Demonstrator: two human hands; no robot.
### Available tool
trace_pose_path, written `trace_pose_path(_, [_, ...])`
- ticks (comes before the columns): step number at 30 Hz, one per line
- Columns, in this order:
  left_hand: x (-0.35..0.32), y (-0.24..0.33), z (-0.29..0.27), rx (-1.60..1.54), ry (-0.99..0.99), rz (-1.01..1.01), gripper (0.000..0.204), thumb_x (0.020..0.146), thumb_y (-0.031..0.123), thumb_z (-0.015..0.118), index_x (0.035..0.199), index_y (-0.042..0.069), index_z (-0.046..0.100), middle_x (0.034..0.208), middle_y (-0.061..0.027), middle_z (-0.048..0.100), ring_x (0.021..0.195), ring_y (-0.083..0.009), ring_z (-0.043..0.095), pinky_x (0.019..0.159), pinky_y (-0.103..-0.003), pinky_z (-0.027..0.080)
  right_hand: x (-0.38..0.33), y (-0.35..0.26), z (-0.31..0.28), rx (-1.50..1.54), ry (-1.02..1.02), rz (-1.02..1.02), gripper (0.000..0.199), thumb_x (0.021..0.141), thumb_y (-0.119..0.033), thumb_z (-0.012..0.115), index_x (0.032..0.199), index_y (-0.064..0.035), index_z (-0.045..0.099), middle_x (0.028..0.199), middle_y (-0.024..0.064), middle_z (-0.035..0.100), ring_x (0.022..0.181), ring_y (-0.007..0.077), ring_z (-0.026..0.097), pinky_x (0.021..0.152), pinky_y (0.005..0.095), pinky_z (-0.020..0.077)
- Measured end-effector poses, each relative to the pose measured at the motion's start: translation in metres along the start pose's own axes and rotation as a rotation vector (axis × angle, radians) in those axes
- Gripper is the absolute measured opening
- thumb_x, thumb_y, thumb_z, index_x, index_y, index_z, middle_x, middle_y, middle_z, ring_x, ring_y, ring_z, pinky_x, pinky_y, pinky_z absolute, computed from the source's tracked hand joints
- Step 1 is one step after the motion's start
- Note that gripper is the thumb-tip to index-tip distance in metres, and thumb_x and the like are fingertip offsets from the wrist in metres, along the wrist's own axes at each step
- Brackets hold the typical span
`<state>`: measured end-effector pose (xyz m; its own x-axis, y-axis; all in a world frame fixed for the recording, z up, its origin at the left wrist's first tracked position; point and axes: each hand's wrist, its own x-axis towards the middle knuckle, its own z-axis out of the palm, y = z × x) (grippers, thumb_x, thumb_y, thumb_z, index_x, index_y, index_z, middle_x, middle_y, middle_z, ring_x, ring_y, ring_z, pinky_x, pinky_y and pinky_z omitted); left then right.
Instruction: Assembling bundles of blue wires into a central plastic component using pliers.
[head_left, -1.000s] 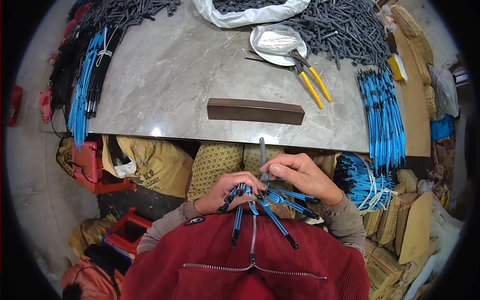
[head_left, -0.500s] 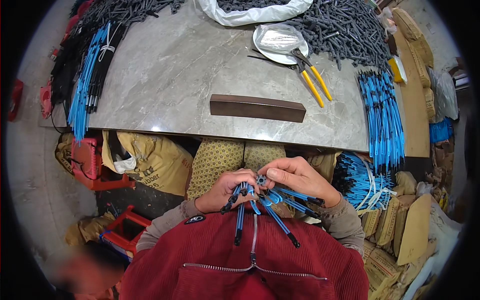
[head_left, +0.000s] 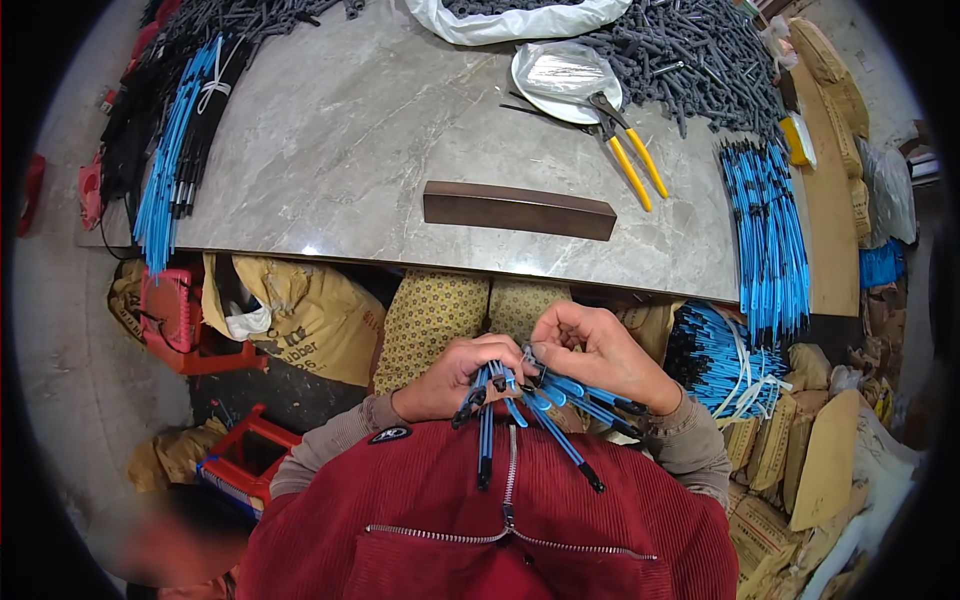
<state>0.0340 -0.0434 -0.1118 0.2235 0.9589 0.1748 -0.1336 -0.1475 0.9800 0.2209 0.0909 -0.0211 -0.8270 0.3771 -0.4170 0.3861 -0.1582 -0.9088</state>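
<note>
Close to my chest, my left hand (head_left: pixel 455 378) is closed around the hub end of a set of blue rods (head_left: pixel 545 432). The rods have black tips and fan out toward my jacket. A small grey hub (head_left: pixel 530 362) shows between my two hands. My right hand (head_left: pixel 598 352) is at the hub's right side, thumb and forefinger bent together in a pinch. What lies between those fingertips, if anything, is too small to make out.
Ahead is a grey stone-look table (head_left: pixel 330 150) with a dark brown bar (head_left: pixel 520 210), yellow-handled pliers (head_left: pixel 632 160) and a white plate (head_left: pixel 530 95). Grey parts (head_left: pixel 690 70) are heaped behind. Blue rod bundles (head_left: pixel 768 235) lie at the right edge; a red stool (head_left: pixel 245 455) stands left.
My right hand has lifted slightly up and away from the hub, its fingers curling into a tighter pinch. My left hand keeps its hold, and the rods have shifted a little.
</note>
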Motion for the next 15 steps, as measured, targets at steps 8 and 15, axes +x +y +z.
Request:
trace_pose_path(8, [-0.0016, -0.0030, -0.0008, -0.015, -0.008, 0.007, 0.020, 0.088, 0.012, 0.071, 0.103, 0.001, 0.064, 0.104, -0.0117, 0.064, 0.096, -0.0233, 0.065, 0.083, -0.033, 0.052, 0.0016, -0.0064, -0.0003, 0.049, -0.010, 0.055, 0.013, 0.095, -0.010, 0.065, 0.101, 0.0016, 0.066, 0.078, -0.0041, 0.062, 0.072, 0.0014, 0.054, 0.064, 0.0196, 0.0438])
trace_pose_path(15, [-0.0012, -0.0018, 0.0002, -0.035, 0.015, -0.004, 0.020, 0.087, 0.010, 0.071, 0.103, 0.000, 0.064, 0.102, -0.0102, 0.062, 0.093, -0.0221, 0.064, 0.080, -0.032, 0.051, 0.0019, -0.0062, -0.0040, 0.022, -0.023, 0.059, 0.013, 0.095, -0.010, 0.065, 0.100, 0.0019, 0.067, 0.082, -0.0022, 0.065, 0.074, 0.0023, 0.056, 0.066, 0.0199, 0.0459])
